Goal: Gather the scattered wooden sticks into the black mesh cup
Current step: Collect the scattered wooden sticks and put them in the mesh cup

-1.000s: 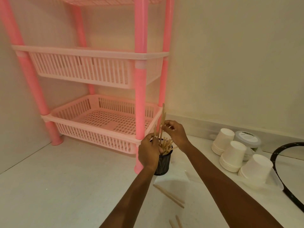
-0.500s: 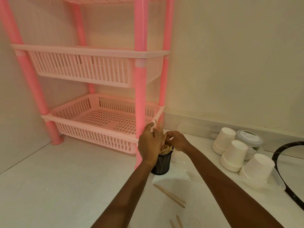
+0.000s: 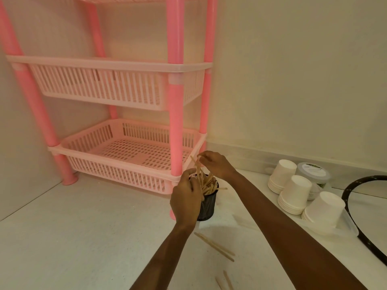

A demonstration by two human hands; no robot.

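Note:
The black mesh cup (image 3: 207,206) stands on the white floor in front of the pink rack's front post. Several wooden sticks (image 3: 206,184) poke out of it at mixed angles. My left hand (image 3: 186,198) wraps around the cup's left side. Just above the rim, my right hand (image 3: 215,164) pinches the top of a stick that leans left out of the cup. Two loose sticks (image 3: 214,245) lie on the floor in front of the cup, and more loose sticks (image 3: 225,282) show at the bottom edge.
A pink plastic rack (image 3: 117,143) with slatted baskets fills the left corner. Stacks of upturned white paper cups (image 3: 293,194) and a lidded tub (image 3: 313,172) sit to the right by the wall. A black hoop (image 3: 354,187) curves along the right edge.
My right hand pushed a tall bundle of sticks down into the cup, then rose a little and now pinches one stick's top. My left hand stayed on the cup.

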